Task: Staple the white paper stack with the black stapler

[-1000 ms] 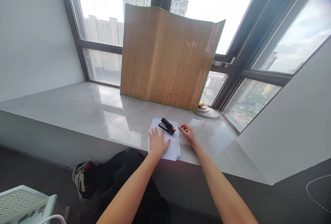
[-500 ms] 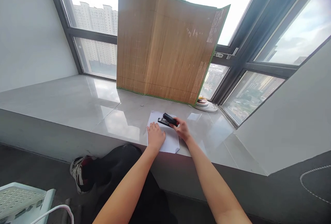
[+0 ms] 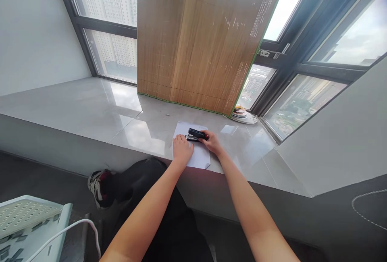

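A black stapler [image 3: 196, 134] lies on white sheets of paper [image 3: 199, 157] at the front edge of a grey stone window ledge [image 3: 90, 113]. My right hand [image 3: 212, 143] grips the stapler's right end. My left hand [image 3: 182, 149] lies flat on the paper just left of the stapler, its fingertips close to the stapler's front end.
A folded bamboo mat [image 3: 196, 44] stands upright against the window behind the paper. A small stack of plates [image 3: 242, 115] sits at its right foot, and a small paper scrap [image 3: 227, 129] lies nearby. A shoe [image 3: 96, 187] and a white perforated rack [image 3: 27, 221] are on the floor.
My right hand moved left from the ledge and took hold of the stapler. My left hand stayed on the paper. The camera tilted down and moved closer.
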`<state>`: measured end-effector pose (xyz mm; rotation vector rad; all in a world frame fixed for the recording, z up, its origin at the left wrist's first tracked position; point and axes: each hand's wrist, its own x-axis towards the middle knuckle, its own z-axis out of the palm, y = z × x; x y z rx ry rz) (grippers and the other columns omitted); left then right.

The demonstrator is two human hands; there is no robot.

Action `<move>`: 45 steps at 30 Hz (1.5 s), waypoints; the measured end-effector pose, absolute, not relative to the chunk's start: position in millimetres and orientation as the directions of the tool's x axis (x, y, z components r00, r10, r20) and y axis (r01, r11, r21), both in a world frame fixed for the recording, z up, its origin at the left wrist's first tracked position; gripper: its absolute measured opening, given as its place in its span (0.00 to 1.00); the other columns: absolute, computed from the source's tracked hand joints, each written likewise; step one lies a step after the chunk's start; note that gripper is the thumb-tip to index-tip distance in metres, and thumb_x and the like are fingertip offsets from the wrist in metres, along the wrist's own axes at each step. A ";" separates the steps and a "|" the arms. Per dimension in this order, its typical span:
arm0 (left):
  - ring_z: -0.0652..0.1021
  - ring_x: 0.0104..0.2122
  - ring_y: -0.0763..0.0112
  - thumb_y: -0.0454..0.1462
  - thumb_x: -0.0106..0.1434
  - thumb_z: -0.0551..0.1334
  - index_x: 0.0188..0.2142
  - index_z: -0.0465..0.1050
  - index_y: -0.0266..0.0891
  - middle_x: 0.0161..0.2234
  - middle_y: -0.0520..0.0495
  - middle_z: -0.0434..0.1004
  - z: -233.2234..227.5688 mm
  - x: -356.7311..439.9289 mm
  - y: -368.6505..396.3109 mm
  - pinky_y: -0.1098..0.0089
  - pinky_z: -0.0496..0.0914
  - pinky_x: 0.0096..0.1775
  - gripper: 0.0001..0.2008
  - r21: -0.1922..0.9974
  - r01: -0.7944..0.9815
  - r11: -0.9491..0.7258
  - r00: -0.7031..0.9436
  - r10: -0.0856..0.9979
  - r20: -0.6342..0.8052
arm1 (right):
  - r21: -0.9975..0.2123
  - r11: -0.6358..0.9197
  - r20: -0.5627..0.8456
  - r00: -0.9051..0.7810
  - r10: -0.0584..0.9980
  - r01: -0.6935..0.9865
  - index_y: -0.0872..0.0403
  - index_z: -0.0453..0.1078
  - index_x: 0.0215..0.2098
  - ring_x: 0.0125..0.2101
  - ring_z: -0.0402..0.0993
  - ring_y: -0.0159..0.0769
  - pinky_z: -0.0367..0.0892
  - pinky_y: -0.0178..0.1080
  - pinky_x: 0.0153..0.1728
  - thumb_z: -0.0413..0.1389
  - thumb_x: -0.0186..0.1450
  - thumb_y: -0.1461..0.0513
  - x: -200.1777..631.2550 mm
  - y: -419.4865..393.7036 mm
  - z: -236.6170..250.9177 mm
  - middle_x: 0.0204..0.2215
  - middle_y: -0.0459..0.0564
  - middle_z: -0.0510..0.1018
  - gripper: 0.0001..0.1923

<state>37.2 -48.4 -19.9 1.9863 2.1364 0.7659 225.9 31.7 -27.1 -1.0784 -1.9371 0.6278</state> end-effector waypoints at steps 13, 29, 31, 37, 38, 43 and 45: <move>0.68 0.67 0.45 0.40 0.68 0.64 0.61 0.66 0.30 0.61 0.27 0.70 -27.0 37.2 -44.0 0.50 0.56 0.70 0.26 0.506 0.863 0.000 -0.148 0.956 0.253 | -0.819 0.360 0.445 0.099 0.890 0.448 0.55 0.77 0.21 0.22 0.57 0.32 0.53 0.37 0.28 0.54 0.60 0.50 232.7 21.0 -12.5 0.16 0.42 0.61 0.20; 0.75 0.63 0.57 0.35 0.74 0.49 0.59 0.69 0.36 0.62 0.35 0.75 -6.6 8.3 -32.5 0.61 0.69 0.62 0.19 0.970 0.200 0.139 -0.561 0.828 -0.003 | -0.777 0.365 0.478 0.103 0.872 0.513 0.48 0.44 0.18 0.25 0.44 0.29 0.45 0.38 0.27 0.50 0.56 0.52 226.8 21.3 -13.5 0.19 0.41 0.46 0.19; 0.76 0.62 0.57 0.37 0.76 0.46 0.60 0.70 0.37 0.61 0.36 0.76 -3.8 -0.2 -31.7 0.60 0.71 0.59 0.21 0.983 0.073 0.169 -0.611 0.786 -0.090 | -0.772 0.369 0.485 0.104 0.868 0.518 0.48 0.44 0.18 0.24 0.44 0.29 0.46 0.38 0.27 0.50 0.57 0.51 226.1 21.3 -14.3 0.19 0.41 0.46 0.20; 0.76 0.60 0.54 0.37 0.75 0.48 0.58 0.73 0.38 0.59 0.36 0.77 -2.0 -3.2 -33.3 0.57 0.70 0.60 0.19 0.991 -0.061 0.116 -0.634 0.762 -0.128 | -0.768 0.421 0.519 0.084 0.851 0.483 0.50 0.57 0.19 0.24 0.52 0.31 0.53 0.38 0.28 0.53 0.64 0.49 230.5 23.2 -15.6 0.19 0.41 0.55 0.21; 0.76 0.60 0.54 0.37 0.75 0.49 0.57 0.74 0.38 0.59 0.36 0.77 -1.5 -2.0 -34.0 0.57 0.70 0.60 0.18 0.992 -0.079 0.095 -0.638 0.760 -0.124 | -0.782 0.427 0.511 0.075 0.856 0.453 0.51 0.63 0.21 0.25 0.57 0.32 0.57 0.38 0.30 0.54 0.65 0.48 231.4 23.8 -15.2 0.20 0.42 0.61 0.21; 0.76 0.58 0.53 0.38 0.75 0.54 0.52 0.75 0.40 0.56 0.37 0.77 -0.4 1.6 -35.1 0.55 0.69 0.59 0.13 0.986 -0.163 -0.042 -0.654 0.753 -0.076 | -0.823 0.472 0.443 -0.163 0.882 0.316 0.50 0.79 0.44 0.43 0.76 0.42 0.71 0.42 0.45 0.65 0.62 0.45 231.0 29.1 -16.6 0.43 0.51 0.82 0.21; 0.76 0.58 0.54 0.37 0.74 0.55 0.50 0.75 0.41 0.55 0.37 0.78 -1.9 2.6 -33.8 0.56 0.68 0.60 0.12 0.976 -0.184 -0.115 -0.660 0.750 -0.036 | -0.807 0.479 0.399 -0.279 0.874 0.346 0.49 0.79 0.48 0.42 0.77 0.43 0.72 0.44 0.46 0.68 0.60 0.47 230.4 31.9 -20.0 0.44 0.51 0.83 0.23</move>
